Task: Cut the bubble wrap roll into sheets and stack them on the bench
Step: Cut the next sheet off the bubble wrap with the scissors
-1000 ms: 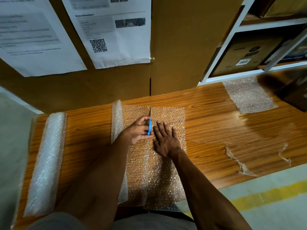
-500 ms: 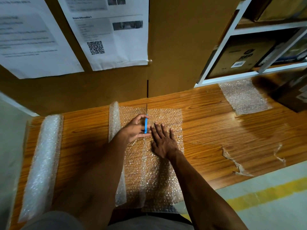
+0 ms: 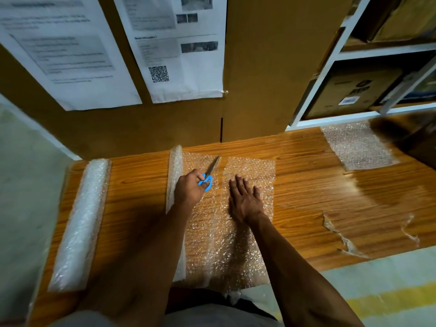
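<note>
The bubble wrap roll [image 3: 175,175] lay lengthwise on the wooden counter [image 3: 306,199], partly unrolled to its right into a clear flat layer. A cut ran along that layer, and the freed sheet [image 3: 250,232] lay flat just beside it. A second roll [image 3: 80,223] rested near the counter's left edge, and a stack of cut sheets [image 3: 358,145] lay flat at the far right, well apart.

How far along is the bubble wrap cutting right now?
Done: cut sheets lie stacked at the bench's far right, and the current sheet looks parted from the roll. In hand: the left hand holds blue-handled scissors at the far end of the cut; the right hand presses the sheet flat. Left: stacking this sheet, cutting the remaining roll and a second roll.
</note>
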Available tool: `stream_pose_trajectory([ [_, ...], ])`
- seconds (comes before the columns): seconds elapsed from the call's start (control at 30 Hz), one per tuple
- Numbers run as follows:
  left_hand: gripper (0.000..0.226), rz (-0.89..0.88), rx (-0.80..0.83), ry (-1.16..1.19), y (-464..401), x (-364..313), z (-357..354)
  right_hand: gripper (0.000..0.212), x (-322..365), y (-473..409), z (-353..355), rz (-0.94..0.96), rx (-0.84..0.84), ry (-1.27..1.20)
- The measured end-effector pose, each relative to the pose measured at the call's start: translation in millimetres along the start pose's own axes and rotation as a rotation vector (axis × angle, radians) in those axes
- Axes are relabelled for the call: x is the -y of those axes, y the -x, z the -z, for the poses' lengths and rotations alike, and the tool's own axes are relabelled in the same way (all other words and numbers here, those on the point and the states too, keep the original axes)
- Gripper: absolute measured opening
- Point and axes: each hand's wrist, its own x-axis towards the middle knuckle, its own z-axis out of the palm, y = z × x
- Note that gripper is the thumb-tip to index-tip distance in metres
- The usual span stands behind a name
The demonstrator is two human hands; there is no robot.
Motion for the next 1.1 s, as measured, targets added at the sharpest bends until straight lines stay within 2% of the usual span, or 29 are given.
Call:
stream_pose_trajectory([
  [0.13, 0.01, 0.026, -0.08, -0.242, 17, -4, -2, 0.073, -9, 17, -1, -0.012, -0.028, -0.014],
  [0.2, 0.016, 0.037, -0.094, -0.338, 26, -7, -4, 0.076, -15, 28, -5, -0.013, -0.045, -0.038],
  [0.37, 0.018, 0.072, -0.135, -0.412, 48, -2, -4, 0.066, -26, 62, -8, -0.07, -0.176, -0.158],
  [0.5, 0.028, -0.037, -0.185, -0.341, 58, 3, -5, 0.058, -39, 87, -12, -0.169, -0.313, -0.209],
  [0.57, 0.024, -0.18, -0.117, -0.24, 64, 5, -11, 0.057, -42, 94, -15, -0.287, -0.361, -0.217],
  [0.63, 0.021, -0.286, 0.013, -0.179, 74, 7, -23, 0.072, -44, 101, -16, -0.419, -0.319, -0.185],
  [0.67, 0.021, -0.279, 0.077, -0.156, 80, 8, -30, 0.082, -45, 105, -17, -0.462, -0.287, -0.176],
  [0.73, 0.041, -0.194, 0.141, -0.193, 94, 2, -42, 0.091, -47, 110, -18, -0.486, -0.223, -0.186],
  [0.8, 0.057, -0.142, 0.149, -0.276, 104, -3, -52, 0.085, -53, 110, -24, -0.458, -0.2, -0.178],
  [0.9, 0.055, -0.125, 0.156, -0.323, 110, -8, -60, 0.061, -63, 108, -33, -0.395, -0.219, -0.141],
  [1.0, 0.038, -0.044, 0.173, -0.26, 112, -8, -65, 0.03, -67, 106, -39, -0.391, -0.324, -0.287],
  [1.1, 0.012, -0.001, 0.173, -0.239, 111, -12, -67, 0.023, -75, 105, -46, -0.381, -0.39, -0.48],
])
